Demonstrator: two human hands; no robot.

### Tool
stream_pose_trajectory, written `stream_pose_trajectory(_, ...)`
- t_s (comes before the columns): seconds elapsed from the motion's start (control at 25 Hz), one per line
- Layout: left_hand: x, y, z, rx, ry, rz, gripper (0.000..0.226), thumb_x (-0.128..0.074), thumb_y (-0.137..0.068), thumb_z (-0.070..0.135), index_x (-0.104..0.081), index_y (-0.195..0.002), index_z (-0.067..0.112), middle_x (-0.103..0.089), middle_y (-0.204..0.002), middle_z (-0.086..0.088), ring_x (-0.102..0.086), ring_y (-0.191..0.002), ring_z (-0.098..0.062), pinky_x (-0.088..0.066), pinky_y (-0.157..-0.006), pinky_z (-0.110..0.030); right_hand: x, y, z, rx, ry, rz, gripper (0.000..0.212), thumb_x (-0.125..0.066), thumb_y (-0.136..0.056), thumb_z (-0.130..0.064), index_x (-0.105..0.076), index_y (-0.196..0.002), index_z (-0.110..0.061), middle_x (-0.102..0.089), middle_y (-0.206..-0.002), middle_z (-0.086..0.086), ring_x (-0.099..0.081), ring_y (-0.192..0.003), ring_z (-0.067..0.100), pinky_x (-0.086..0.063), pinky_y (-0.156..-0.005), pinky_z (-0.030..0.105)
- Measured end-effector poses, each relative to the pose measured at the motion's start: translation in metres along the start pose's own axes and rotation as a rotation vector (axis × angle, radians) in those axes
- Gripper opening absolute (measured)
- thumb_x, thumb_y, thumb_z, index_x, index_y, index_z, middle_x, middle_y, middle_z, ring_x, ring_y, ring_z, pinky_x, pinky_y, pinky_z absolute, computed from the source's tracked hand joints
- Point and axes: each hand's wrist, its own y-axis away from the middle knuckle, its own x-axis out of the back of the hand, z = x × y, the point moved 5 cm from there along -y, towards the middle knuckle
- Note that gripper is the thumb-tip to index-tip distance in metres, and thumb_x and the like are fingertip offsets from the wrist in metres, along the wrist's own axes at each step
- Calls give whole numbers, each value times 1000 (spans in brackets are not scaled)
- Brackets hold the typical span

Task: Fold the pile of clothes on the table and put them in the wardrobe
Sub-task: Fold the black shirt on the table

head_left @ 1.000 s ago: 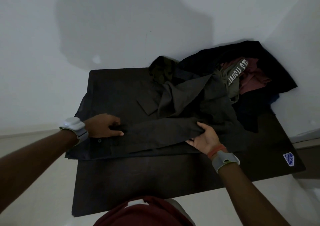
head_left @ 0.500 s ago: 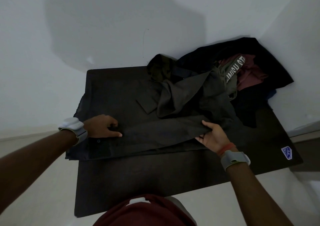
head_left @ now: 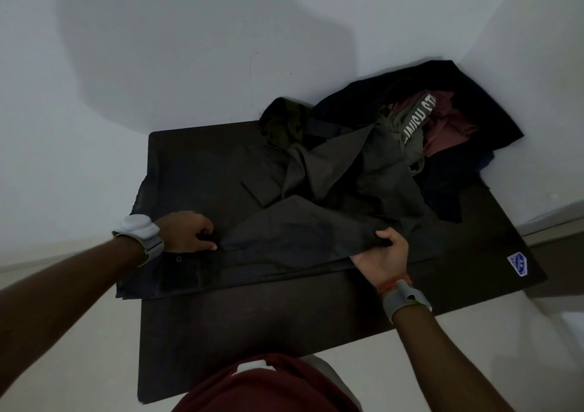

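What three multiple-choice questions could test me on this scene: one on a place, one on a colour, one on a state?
1. Where is the pile?
A. near left corner
B. far right corner of the table
C. on the floor

2. The print on the green garment is:
A. red
B. yellow
C. white

3. The right hand:
A. grips the shirt
B. lies flat on bare wood
C. hangs empty

Answers:
1 B, the heap sits at the far right corner, against the wall.
2 C, the letters show pale white on the green cloth.
3 A, its fingers curl round a raised fold of the spread shirt.
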Motion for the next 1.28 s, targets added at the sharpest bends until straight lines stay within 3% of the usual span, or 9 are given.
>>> stream_pose_trajectory(0.16, 3, -3, 2, 36, -61, -48, 34, -60, -88, 64, -52, -86, 31, -55, -83, 12, -53, -80, -11, -41, -72, -28, 3, 2, -9, 43, 21, -23, 63, -38, -82, -9, -47, -145, -5, -49, -150, 18, -47, -138, 42, -31, -118, 54)
stream_pose_trajectory(0.28, 13, -6, 19, 32, -21, 65, 37, -63, -83, 66, -51, -96, 33, -58, -89, 13, -57, -85, -12, -47, -76, -30, 1, 2, -15, 60, 63, 13, 52, -48, -90, -13, -53, -141, -5, -56, -144, 19, -52, -133, 42, -33, -116, 55)
stream_pose_trajectory(0.4, 27, -20, 52, -10, 268, 228, 48, -66, -81, 67, -56, -114, 33, -59, -96, 15, -58, -88, -8, -51, -82, -31, -6, -1, -19, 49, 117, 38, 45, -57, -98, -25, -57, -138, -5, -60, -139, 19, -58, -128, 39, -38, -114, 53)
stream_pose_trajectory(0.64, 43, -72, 120, 31, 733, 257, 59, -69, -82, 65, -58, -126, 27, -61, -112, 9, -58, -104, -7, -50, -94, -28, -3, -9, -27, 49, 152, 109, 47, -53, -94, -6, -54, -141, -3, -63, -135, 19, -60, -125, 37, -43, -111, 49)
stream_pose_trajectory(0.76, 45, -92, 137, 102, 730, 304, 60, -67, -77, 74, -61, -113, 26, -60, -102, 8, -57, -96, -8, -50, -85, -28, 6, -11, -27, 24, 142, 129, 51, -51, -92, -3, -53, -142, -4, -63, -135, 19, -58, -127, 38, -42, -112, 51)
stream_pose_trajectory(0.84, 47, -100, 141, 120, 689, 337, 55, -66, -74, 78, -62, -90, 25, -59, -90, 7, -56, -88, -10, -48, -77, -28, 14, -14, -26, 7, 147, 150, 55, -53, -89, -1, -51, -143, -4, -62, -135, 19, -57, -128, 38, -42, -113, 51)
stream_pose_trajectory(0.96, 48, -109, 144, 115, 758, 215, 58, -68, -78, 71, -52, -60, 18, -54, -62, 7, -52, -63, -9, -42, -66, -27, 17, -15, -28, -3, 150, 137, 47, -53, -94, -9, -54, -141, -2, -62, -137, 18, -56, -130, 36, -39, -115, 50)
stream_pose_trajectory(1.12, 44, -118, 151, 54, 840, -19, 41, -74, -88, 44, -57, -61, 18, -51, -57, 8, -48, -59, -7, -41, -66, -27, 18, -15, -37, -6, 175, 109, 44, -61, -98, -31, -60, -136, -9, -65, -134, 13, -60, -127, 31, -40, -114, 49)
stream_pose_trajectory(1.28, 45, -130, 140, 39, 948, 203, 9, -68, -95, 29, -68, -87, 24, -71, -88, 9, -64, -85, -7, -54, -91, -39, 29, -19, -57, 79, 206, 228, 28, -56, -101, -28, -63, -124, -15, -62, -137, 9, -62, -119, 25, -43, -110, 44)
